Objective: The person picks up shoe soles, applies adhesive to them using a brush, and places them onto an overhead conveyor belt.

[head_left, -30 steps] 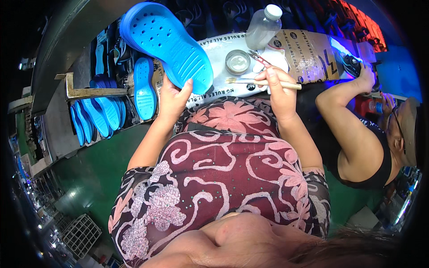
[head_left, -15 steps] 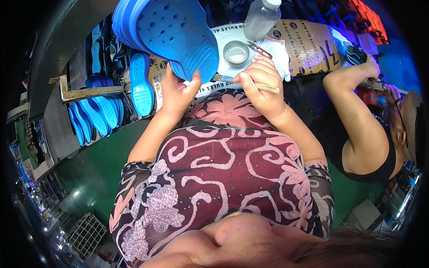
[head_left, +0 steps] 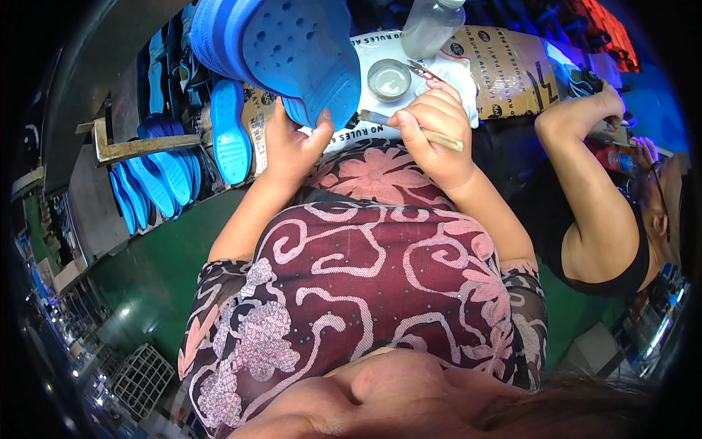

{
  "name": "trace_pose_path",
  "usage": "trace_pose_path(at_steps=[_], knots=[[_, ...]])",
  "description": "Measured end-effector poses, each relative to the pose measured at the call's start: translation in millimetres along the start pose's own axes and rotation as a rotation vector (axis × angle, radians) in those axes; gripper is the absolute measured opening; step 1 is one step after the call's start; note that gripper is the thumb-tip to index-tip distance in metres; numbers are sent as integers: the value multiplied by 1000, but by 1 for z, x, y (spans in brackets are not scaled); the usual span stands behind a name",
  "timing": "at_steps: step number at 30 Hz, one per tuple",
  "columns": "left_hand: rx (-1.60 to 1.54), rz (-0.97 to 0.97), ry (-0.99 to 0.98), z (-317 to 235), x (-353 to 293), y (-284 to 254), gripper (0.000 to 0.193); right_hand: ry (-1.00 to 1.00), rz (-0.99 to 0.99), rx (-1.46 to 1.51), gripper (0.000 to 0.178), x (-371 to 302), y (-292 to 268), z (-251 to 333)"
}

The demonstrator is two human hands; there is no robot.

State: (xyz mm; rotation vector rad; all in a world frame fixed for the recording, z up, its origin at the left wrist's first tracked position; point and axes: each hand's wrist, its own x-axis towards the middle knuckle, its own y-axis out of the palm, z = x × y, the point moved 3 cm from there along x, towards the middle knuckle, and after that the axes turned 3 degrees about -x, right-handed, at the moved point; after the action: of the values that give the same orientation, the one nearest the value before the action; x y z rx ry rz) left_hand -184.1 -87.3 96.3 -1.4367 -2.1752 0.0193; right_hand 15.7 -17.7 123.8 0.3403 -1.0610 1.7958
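My left hand (head_left: 295, 146) grips the lower end of a large blue shoe sole (head_left: 307, 62), thumb on its face. Small holes dot this face, and ribbed bands run along its left side. In my right hand (head_left: 439, 132) is a flat brush (head_left: 420, 132) with a wooden handle, pinched near its metal collar. Its bristles point left, close beside the sole's edge; a slight gap seems to lie between them. Beyond the brush stands a small round glass dish (head_left: 389, 80) with pale liquid. Red-handled snips (head_left: 424, 71) lie beside it.
A clear bottle with a white cap (head_left: 431, 29) stands behind the dish on a white sheet (head_left: 373, 47). Printed cardboard (head_left: 504, 73) covers the right. At left are a single blue sole (head_left: 232, 135), a row of blue soles (head_left: 164, 175) and a metal bar (head_left: 146, 148). A co-worker's arm (head_left: 585, 161) is at right.
The brush has drawn slightly right, so its bristles now show apart from the sole. The sole has tilted a little and shifted slightly in my left hand.
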Motion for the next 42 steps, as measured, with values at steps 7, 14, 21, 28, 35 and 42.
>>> trace_pose_path(at_steps=[7,14,21,28,35,42], knots=[[-40,-2,-9,0,-1,2,37,-15,11,83,17,-1,4,4],[-29,-11,57,5,1,1,38,5,18,46,21,-3,5,2],[25,46,123,-1,2,3,30,-2,2,76,22,3,8,4],[-48,-9,172,0,5,1,32,43,23,117,20,-3,1,0],[-139,-46,45,-21,25,-16,30,284,-141,229,30,-14,-18,-18],[-639,387,-371,-86,58,-39,72,491,-228,329,32,-38,-20,-30]])
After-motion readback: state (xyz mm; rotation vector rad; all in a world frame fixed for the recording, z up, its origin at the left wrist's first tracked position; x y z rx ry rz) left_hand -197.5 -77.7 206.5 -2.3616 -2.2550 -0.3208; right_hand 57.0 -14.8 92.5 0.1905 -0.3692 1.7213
